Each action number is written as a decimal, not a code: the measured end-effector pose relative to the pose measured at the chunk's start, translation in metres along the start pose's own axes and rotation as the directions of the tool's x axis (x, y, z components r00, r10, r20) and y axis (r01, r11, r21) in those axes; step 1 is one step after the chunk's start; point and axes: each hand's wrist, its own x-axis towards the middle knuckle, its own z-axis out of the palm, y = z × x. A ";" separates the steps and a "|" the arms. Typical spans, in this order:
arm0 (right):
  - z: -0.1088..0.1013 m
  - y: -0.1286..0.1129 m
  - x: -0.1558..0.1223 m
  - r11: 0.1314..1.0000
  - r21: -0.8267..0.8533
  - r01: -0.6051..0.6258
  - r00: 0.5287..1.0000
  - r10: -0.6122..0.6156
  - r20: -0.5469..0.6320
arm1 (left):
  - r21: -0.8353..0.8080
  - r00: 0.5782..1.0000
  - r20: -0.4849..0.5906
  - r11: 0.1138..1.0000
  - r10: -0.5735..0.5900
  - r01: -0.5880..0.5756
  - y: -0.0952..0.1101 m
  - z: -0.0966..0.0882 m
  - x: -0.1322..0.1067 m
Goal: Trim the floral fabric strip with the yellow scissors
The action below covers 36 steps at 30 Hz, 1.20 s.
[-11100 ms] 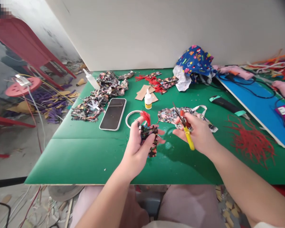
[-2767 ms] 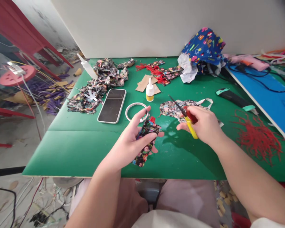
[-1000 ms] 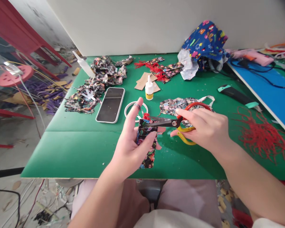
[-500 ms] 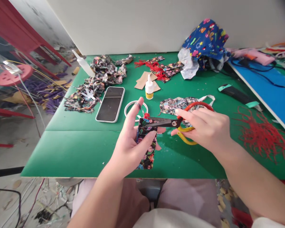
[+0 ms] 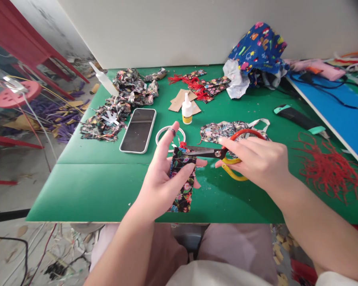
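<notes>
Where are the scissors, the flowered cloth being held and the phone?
Scissors (image 5: pixel 217 154): head view, on the pivot.
Flowered cloth (image 5: pixel 186 194): head view, on its lower half.
Phone (image 5: pixel 138 130): head view, middle of the screen.

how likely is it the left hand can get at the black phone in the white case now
Probably yes: the black rectangular phone in a white case lies face up near the left hand, nothing on it, but that hand would likely have to release the black floral fabric strip first.

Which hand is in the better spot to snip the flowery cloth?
Probably the right hand: it holds the scissors, with their blades at the cloth's top end. The left hand is busy gripping the flowery cloth.
</notes>
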 end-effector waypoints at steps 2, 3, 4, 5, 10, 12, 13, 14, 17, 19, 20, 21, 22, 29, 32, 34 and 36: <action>-0.001 0.000 0.000 1.000 -0.010 0.011 1.000 -0.011 -0.002 | 0.002 1.000 -0.001 1.000 0.002 -0.002 0.000 0.000 0.000; -0.001 0.000 0.000 1.000 -0.013 0.016 1.000 -0.016 -0.004 | 0.003 1.000 -0.003 1.000 0.002 -0.002 0.000 0.000 0.000; -0.001 0.000 0.001 1.000 -0.015 0.019 1.000 -0.019 -0.007 | 0.004 1.000 -0.005 1.000 0.002 -0.002 0.000 -0.001 0.000; -0.002 0.000 0.001 1.000 -0.017 0.022 1.000 -0.022 -0.007 | 0.004 1.000 -0.003 1.000 0.000 0.000 0.000 -0.001 0.000; -0.002 0.000 0.001 0.999 -0.026 0.028 1.000 -0.028 -0.002 | -0.014 1.000 0.003 1.000 -0.013 0.013 0.001 -0.002 0.001; -0.003 0.000 0.001 0.999 -0.025 0.027 1.000 -0.027 -0.005 | -0.015 1.000 0.001 1.000 -0.025 0.025 0.001 -0.002 0.001; -0.003 0.000 0.001 0.999 -0.025 0.028 1.000 -0.028 -0.011 | -0.014 1.000 0.003 0.999 -0.031 0.031 0.001 -0.002 0.001; -0.003 -0.001 0.002 0.999 -0.027 0.030 0.999 -0.030 -0.016 | -0.013 0.999 0.006 0.999 -0.035 0.035 0.001 -0.002 0.001; -0.002 -0.002 0.002 0.998 -0.043 0.035 0.999 -0.036 -0.023 | -0.014 0.999 0.004 0.999 -0.031 0.031 0.001 -0.002 0.002; 0.000 -0.002 0.002 0.998 -0.051 0.036 0.999 -0.037 -0.022 | -0.011 1.000 -0.005 1.000 -0.029 0.029 0.000 -0.001 0.002; 0.001 -0.002 0.002 0.998 -0.049 0.033 0.999 -0.034 -0.022 | -0.009 1.000 -0.007 1.000 -0.029 0.029 0.000 -0.001 0.003; 0.002 -0.002 0.001 0.999 -0.034 0.022 0.999 -0.023 -0.027 | -0.005 1.000 -0.009 1.000 -0.030 0.030 0.000 -0.001 0.003; 0.003 -0.002 0.001 1.000 -0.004 -0.003 1.000 0.003 -0.031 | -0.001 0.999 -0.011 0.999 -0.032 0.032 0.001 -0.001 0.003; -0.001 -0.002 0.002 0.933 0.242 -0.265 0.964 0.252 0.084 | 0.016 1.000 -0.022 1.000 -0.012 0.012 0.004 -0.004 0.001; 0.002 -0.001 0.003 0.969 0.172 -0.178 0.981 0.160 0.110 | 0.026 1.000 -0.022 1.000 0.011 -0.011 0.003 -0.005 0.000; 0.005 0.001 0.003 0.988 0.110 -0.110 0.990 0.099 0.102 | 0.036 0.998 -0.036 0.998 0.045 -0.044 0.001 -0.006 -0.001; 0.008 0.004 0.004 0.994 0.081 -0.070 0.995 0.063 0.083 | 0.053 0.996 -0.048 0.996 0.077 -0.075 0.000 -0.007 -0.001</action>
